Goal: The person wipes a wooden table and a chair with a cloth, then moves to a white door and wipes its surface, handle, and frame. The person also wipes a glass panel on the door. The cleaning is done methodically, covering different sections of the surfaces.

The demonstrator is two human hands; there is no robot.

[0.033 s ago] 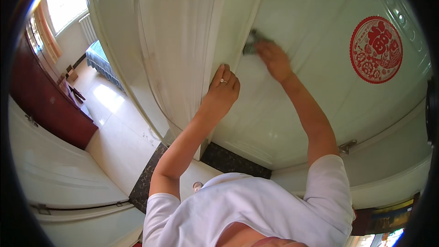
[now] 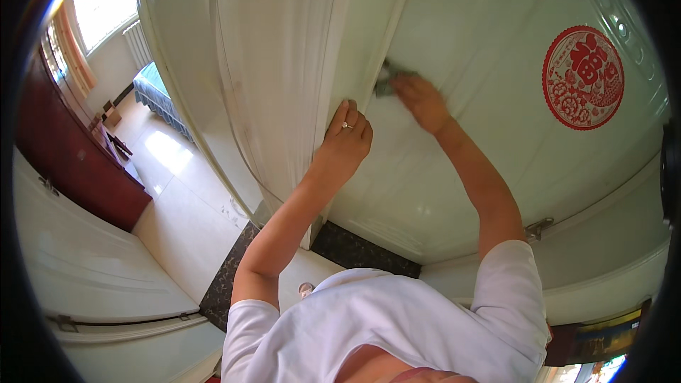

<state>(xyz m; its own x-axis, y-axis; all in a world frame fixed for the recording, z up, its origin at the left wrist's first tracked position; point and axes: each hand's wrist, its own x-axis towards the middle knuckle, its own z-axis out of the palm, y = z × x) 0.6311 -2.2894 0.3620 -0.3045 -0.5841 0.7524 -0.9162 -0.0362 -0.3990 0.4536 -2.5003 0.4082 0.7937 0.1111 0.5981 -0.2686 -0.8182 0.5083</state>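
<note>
My left hand [image 2: 347, 135], with a ring on one finger, has its fingers bent round the edge of the white door frame [image 2: 284, 50]. To its right, my right hand [image 2: 423, 103] presses a grey-green cloth [image 2: 386, 85] against the pale door panel [image 2: 468, 156], close to the raised trim beside the frame. Motion smears the cloth and the fingers on it, so the cloth's full shape does not show. A round red paper-cut decoration [image 2: 584, 78] is stuck on the panel, further right than my hand.
A metal door handle [image 2: 539, 228] juts out near my right upper arm. Dark speckled stone strips [image 2: 362, 250] lie at floor level. On the left are another white door [image 2: 106, 262], a dark red door [image 2: 71, 149] and a room with a blue-covered bed [image 2: 159, 96].
My right hand and the cloth have shifted slightly down and to the left along the panel. My left hand has kept its place on the frame.
</note>
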